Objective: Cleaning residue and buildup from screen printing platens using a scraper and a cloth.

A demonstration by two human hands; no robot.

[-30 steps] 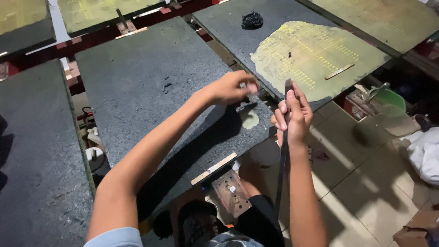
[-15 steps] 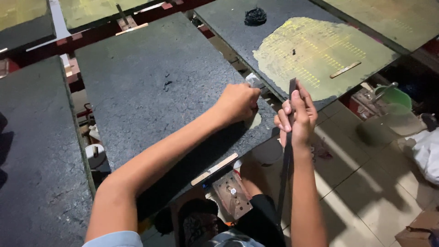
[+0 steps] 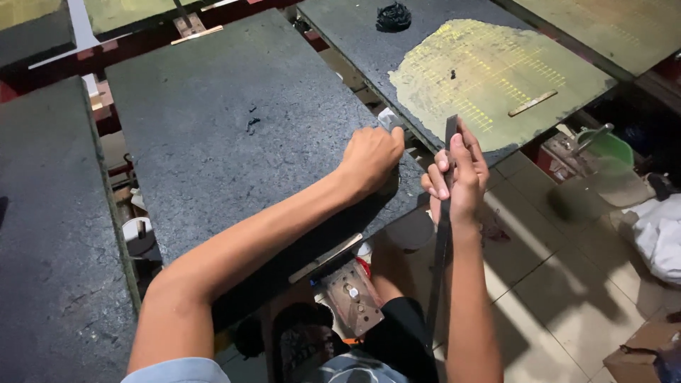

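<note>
So the left hand (image 3: 372,159) is curled into a loose fist right at the near right corner of the middle dark board (image 3: 234,135), knuckles up, fingers tucked under. It's pressing on or gripping something at that edge, but the hand covers it, so I honestly can't tell what's in there. A small pale bit (image 3: 386,119) pokes out just past the fingers.

The right hand (image 3: 457,177) is just to the right of that corner, off the board and over the gap. Its fingers are wrapped tight around a long thin dark strip (image 3: 441,248). The strip stands almost upright, its top end sticking out above the fingertips and the rest running down along the forearm toward the lap.

Further right of the middle board sits another dark board with a big yellowish patch (image 3: 489,71) on it, with a small wooden stick (image 3: 532,103) lying on the patch and a black clump (image 3: 394,15) near its far edge. Left of the middle board there's a third dark board (image 3: 50,234). Below the middle board's near edge there's a metal bracket (image 3: 352,301), and off to the right on the tiled floor (image 3: 553,284) a green bowl (image 3: 610,145) and a white cloth (image 3: 660,230).
</note>
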